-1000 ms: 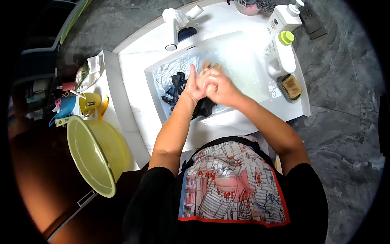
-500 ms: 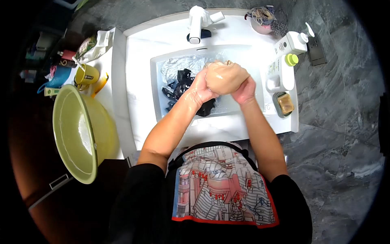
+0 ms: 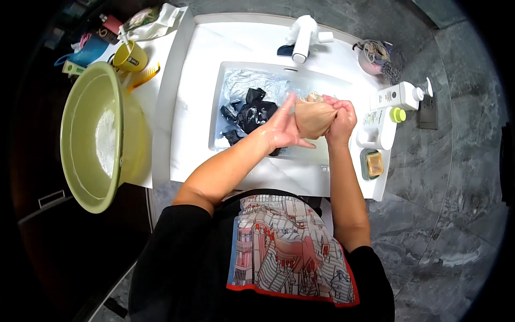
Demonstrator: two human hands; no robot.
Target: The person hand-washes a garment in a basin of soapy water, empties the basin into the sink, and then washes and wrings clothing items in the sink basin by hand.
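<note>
Right hand (image 3: 341,121) is grasping the beige cloth (image 3: 315,121) by its right end, right forearm reaching nearly straight forward. Left hand (image 3: 281,127) is holding its grip released, fingers splayed, left forearm slanting inward. Cloth is hanging between both grips over the sink (image 3: 215,110); black garments (image 3: 256,115) are lying left of the left grip.

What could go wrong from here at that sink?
The beige cloth might slip, since the left hand is spread open while the right hand grips it. Dye could run from the black cloth onto the pale cloth beside it in the sink. The soap, near the counter's edge, might get knocked off.
</note>
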